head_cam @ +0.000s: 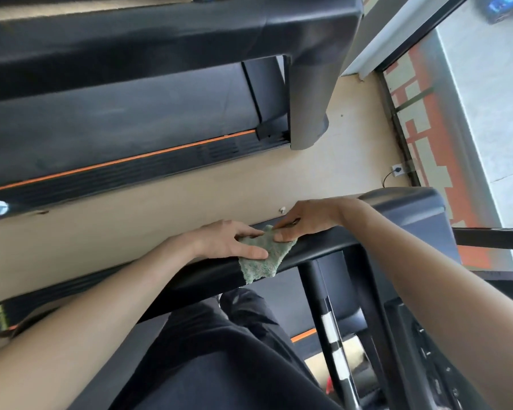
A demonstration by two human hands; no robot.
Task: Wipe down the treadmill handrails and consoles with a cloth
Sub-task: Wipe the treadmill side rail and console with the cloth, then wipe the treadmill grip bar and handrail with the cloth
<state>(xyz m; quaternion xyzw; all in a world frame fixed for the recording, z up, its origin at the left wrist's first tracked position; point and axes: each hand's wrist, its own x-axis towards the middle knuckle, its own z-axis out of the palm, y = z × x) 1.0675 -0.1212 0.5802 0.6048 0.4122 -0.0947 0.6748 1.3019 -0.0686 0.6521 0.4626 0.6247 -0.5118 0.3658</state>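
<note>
The person is standing at a treadmill and looking down at its black handrail (pixel 323 247), which is running from the lower left to the upper right. A green cloth (pixel 264 260) is lying over the top of this handrail, and its lower part is hanging down on the near side.

The left hand (pixel 228 241) is resting on the left part of the cloth. Its fingers are straight and a little spread, and they are pressing the cloth flat on the rail. The right hand (pixel 308 218) is holding the upper right corner of the cloth. Its thumb is lying on the cloth and its fingers are curling over the far side of the rail, so it is pinching the cloth there. The two hands are almost touching each other.

The dark console (pixel 421 344) with buttons is showing at the lower right, and a black post (pixel 314 282) is going down under the rail. Dark trousers (pixel 219 350) are filling the lower middle. Across the beige floor (pixel 190 202), a second treadmill (pixel 116 119) with an orange stripe is standing.
</note>
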